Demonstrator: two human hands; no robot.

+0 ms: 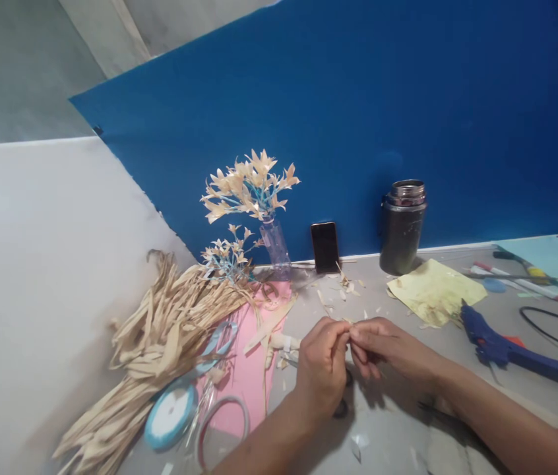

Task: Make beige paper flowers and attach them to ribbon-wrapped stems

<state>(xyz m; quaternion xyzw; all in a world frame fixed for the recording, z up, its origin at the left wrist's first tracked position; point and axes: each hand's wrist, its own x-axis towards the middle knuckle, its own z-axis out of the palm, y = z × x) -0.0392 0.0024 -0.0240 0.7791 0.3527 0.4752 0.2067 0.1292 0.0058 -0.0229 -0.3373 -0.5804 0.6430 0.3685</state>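
Note:
My left hand (322, 365) and my right hand (382, 344) meet fingertip to fingertip over the grey table (398, 422). Both pinch a tiny pale sliver of dried husk (347, 321) between them. Small husk scraps (343, 287) lie scattered just beyond the hands. To the left, a heap of dried husk strips (160, 330) spreads over the table edge. A clear bottle (275, 245) holding finished pale flowers (249, 185) on blue stems stands at the back. A smaller flower sprig (227, 256) leans beside it.
A blue glue gun (506, 349) with its black cord (556, 330) lies right. A dark flask (402, 227), a phone (325, 247), yellow paper (434, 290), pink paper (249, 369), a blue ribbon spool (170, 415) and pens (521, 267) are around. A blue board (407, 119) backs the table.

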